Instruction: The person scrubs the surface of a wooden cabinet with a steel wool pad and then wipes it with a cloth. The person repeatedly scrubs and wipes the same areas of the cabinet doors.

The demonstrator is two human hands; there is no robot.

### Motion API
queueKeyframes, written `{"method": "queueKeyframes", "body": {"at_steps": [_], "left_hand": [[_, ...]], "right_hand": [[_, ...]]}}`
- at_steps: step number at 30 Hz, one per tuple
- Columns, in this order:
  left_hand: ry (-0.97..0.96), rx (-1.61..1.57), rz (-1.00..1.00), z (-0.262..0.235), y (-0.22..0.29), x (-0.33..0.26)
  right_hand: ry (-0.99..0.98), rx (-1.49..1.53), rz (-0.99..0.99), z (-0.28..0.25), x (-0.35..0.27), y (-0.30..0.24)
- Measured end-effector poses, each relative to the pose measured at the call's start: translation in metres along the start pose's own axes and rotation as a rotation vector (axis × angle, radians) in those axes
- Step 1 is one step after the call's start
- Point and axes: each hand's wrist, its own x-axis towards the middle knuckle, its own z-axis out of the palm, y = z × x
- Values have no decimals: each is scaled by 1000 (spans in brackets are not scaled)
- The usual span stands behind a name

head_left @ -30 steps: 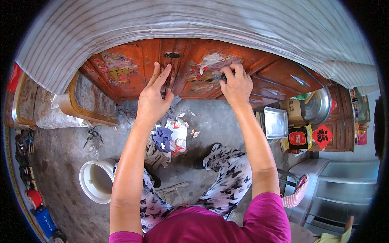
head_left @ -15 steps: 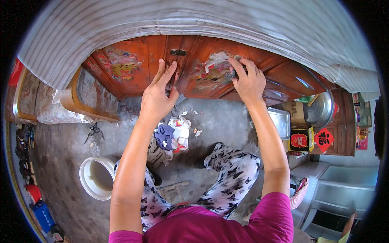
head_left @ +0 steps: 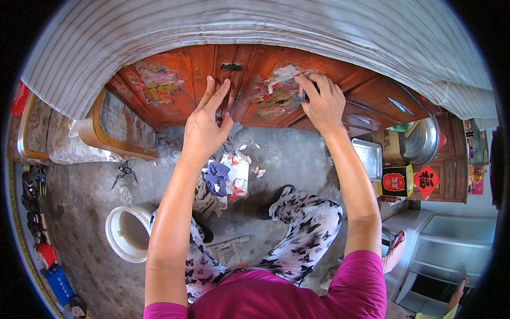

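Note:
A reddish-brown wooden cabinet point(head_left: 199, 61) stands before me, its doors bearing torn remains of a colourful paper picture. My left hand point(head_left: 206, 125) rests at the edge of the left door beside the middle gap, two fingers stretched out and the thumb apart. On the right door, my right hand point(head_left: 325, 105) is closed round a small dark grey wad point(head_left: 303, 97), mostly hidden by the fingers. The wad is against the patch of ragged paper point(head_left: 284, 77), where a pale piece curls up. A dark latch plate point(head_left: 231, 67) sits between the doors.
A striped cloth point(head_left: 255, 26) hangs over the cabinet top. A white bucket point(head_left: 114, 223) of cloudy water stands at left. Rags point(head_left: 215, 178) and paper scraps point(head_left: 260, 172) lie on the floor between my legs. To the right are a metal tray point(head_left: 367, 159), a large metal basin point(head_left: 422, 141) and boxes.
My right hand has shifted slightly left and up on the right door, still holding the grey wad. The left hand stays nearly where it was.

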Motion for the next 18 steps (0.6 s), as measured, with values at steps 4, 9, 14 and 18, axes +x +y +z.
{"method": "queueKeyframes", "body": {"at_steps": [4, 9, 14, 18], "left_hand": [[-2, 0, 7, -1, -1, 1], [-10, -4, -3, -1, -1, -1], [-3, 4, 7, 0, 0, 0], [1, -17, 3, 3, 2, 1]], "right_hand": [[-20, 15, 7, 3, 1, 4], [59, 63, 92, 6, 0, -4], [-42, 56, 70, -2, 2, -3], [47, 50, 61, 6, -4, 4]]}}
